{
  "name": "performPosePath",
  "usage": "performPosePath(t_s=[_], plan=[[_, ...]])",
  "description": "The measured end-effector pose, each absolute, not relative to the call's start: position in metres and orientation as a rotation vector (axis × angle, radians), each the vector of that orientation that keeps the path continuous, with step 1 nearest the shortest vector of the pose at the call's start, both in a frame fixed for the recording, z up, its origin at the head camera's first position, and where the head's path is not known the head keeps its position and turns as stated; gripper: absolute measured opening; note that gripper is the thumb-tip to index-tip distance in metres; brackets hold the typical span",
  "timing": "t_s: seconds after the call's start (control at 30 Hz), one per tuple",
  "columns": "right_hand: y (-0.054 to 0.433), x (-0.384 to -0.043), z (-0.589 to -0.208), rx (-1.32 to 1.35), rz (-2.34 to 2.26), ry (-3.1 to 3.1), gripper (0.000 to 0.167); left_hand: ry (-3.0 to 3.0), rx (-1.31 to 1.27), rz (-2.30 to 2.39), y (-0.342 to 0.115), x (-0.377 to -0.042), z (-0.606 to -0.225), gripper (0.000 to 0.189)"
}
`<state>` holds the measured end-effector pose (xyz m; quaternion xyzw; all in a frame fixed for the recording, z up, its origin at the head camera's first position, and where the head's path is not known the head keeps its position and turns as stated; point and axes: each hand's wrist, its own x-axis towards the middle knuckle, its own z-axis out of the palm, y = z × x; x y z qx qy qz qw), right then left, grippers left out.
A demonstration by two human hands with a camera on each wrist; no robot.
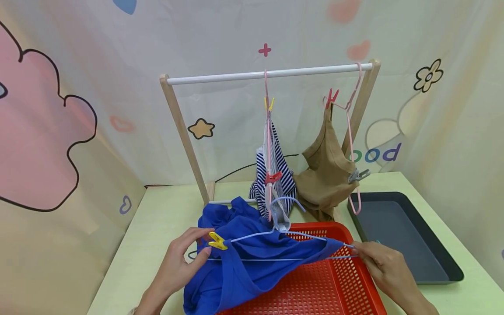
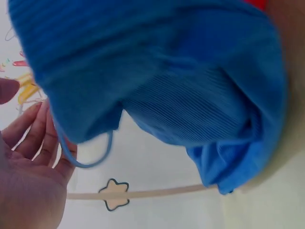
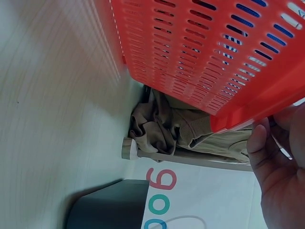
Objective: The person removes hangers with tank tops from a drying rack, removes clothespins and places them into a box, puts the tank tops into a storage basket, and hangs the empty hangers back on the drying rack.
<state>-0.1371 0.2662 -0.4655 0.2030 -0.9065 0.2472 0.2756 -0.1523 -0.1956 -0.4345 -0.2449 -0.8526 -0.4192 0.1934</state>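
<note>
A light-blue clothes hanger (image 1: 252, 236) carries a blue garment (image 1: 252, 280), draped over it and partly lying in and over a red basket (image 1: 303, 288). A yellow clothespin (image 1: 218, 241) clips the garment near the hanger's left end. My left hand (image 1: 177, 258) is at this clothespin, thumb and forefinger spread on either side of its handles; the left wrist view shows the other fingers extended. At the hanger's right end, my right hand (image 1: 383, 262) pinches the wire between thumb and fingers, beside the basket's rim.
Behind stands a rack with a white rail (image 1: 220, 78). A striped garment (image 1: 281, 162) and a brown garment (image 1: 324, 170) hang from it on pink hangers, held by clothespins. A dark grey tray (image 1: 401, 236) lies on the table's right side.
</note>
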Motion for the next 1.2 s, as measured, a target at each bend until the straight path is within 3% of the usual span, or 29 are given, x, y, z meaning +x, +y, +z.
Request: performPosePath(t_s=[0.3,0.63,0.9,1.0,1.1,1.2], plan=[[0.266,-0.137,-0.465,0.554,0.665,-2.432,0.038,-2.505,-0.634,-1.106,-0.206,-0.155,-0.454,0.014],[0.265,-0.134,-0.459,0.548,0.596,-2.481,0.033,-2.469,-0.7,-1.258,-0.206,-0.155,-0.461,0.019],[0.255,-0.125,-0.414,0.597,0.425,-2.4,0.035,-2.425,-0.71,-1.27,-0.204,-0.153,-0.46,0.022],[0.243,-0.12,-0.391,0.728,0.459,-2.271,0.035,-2.414,-0.711,-1.262,-0.204,-0.154,-0.46,0.023],[0.222,-0.114,-0.368,0.879,0.52,-2.203,0.047,-2.412,-0.71,-1.261,-0.204,-0.155,-0.46,0.023],[0.198,-0.113,-0.35,1.04,0.536,-2.151,0.042,-2.41,-0.709,-1.264,-0.204,-0.156,-0.46,0.023]])
